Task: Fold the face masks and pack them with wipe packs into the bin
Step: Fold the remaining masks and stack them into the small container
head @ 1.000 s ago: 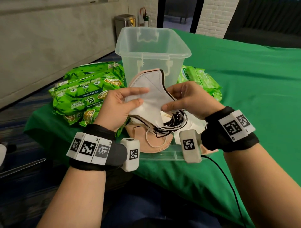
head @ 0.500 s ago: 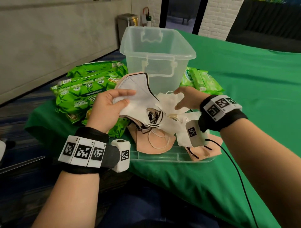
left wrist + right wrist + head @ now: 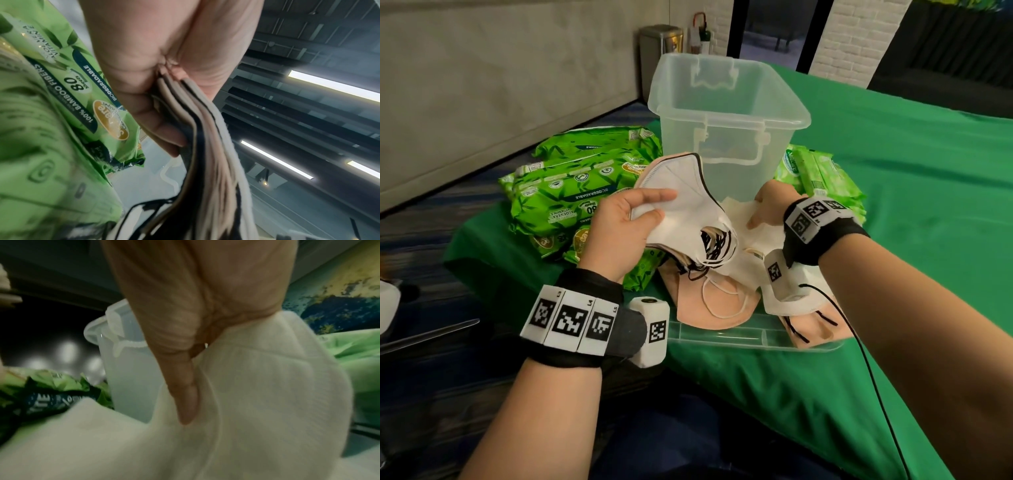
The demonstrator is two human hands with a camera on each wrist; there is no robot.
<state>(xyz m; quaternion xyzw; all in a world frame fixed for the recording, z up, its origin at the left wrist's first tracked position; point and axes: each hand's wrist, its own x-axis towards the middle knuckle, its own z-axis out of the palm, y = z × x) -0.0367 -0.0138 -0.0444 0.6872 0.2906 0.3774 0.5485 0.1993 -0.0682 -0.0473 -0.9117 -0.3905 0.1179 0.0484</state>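
My left hand pinches a stack of folded face masks, white on top with black ear loops hanging, raised in front of the clear plastic bin. My right hand grips a loose white mask lying in the pile just right of that stack, thumb pressed into its fabric. More beige and white masks lie on the clear lid near me. Green wipe packs sit left of the bin, lighter green packs right of it.
The green-covered table stretches open to the right and behind the bin. Its near-left edge drops to dark floor. A metal waste can stands by the far wall. A black cable runs from my right wrist along the forearm.
My right hand let go of the stack and reached right to a loose white mask in the pile. My left hand kept the stack raised and shifted slightly left.
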